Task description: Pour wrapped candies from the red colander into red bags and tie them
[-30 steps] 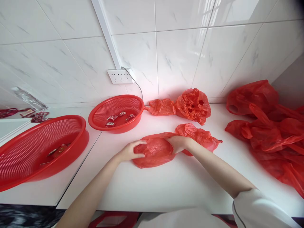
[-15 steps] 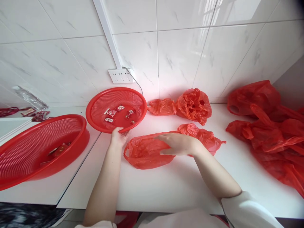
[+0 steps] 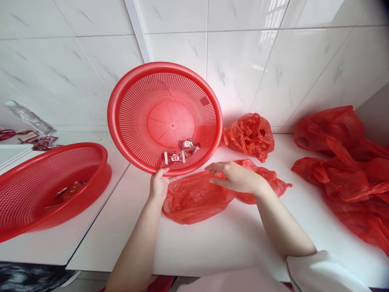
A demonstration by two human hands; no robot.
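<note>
My left hand (image 3: pixel 158 184) grips the near rim of a red plastic colander (image 3: pixel 164 87), thumb over the edge. The colander is tilted steeply, its inside facing me. Several small wrapped packets (image 3: pixel 175 157) lie together against its lower wall. Just in front of it, an opened red plastic bag (image 3: pixel 197 202) rests on the table. Above the bag's right part hovers my right hand (image 3: pixel 232 176), fingers spread and holding nothing, close to the colander's lower right rim.
A second red colander (image 3: pixel 91 194) with a few packets stands at left. Crumpled red bags (image 3: pixel 251 136) sit by the tiled wall, another (image 3: pixel 267 178) lies right of the opened one, and a heap of red bags (image 3: pixel 349 170) is at far right. Packets (image 3: pixel 42 142) lie at back left.
My left hand has tipped the colander up from the table and its packets have slid down to the near wall. My right hand has shifted slightly right and stays over the bag.
</note>
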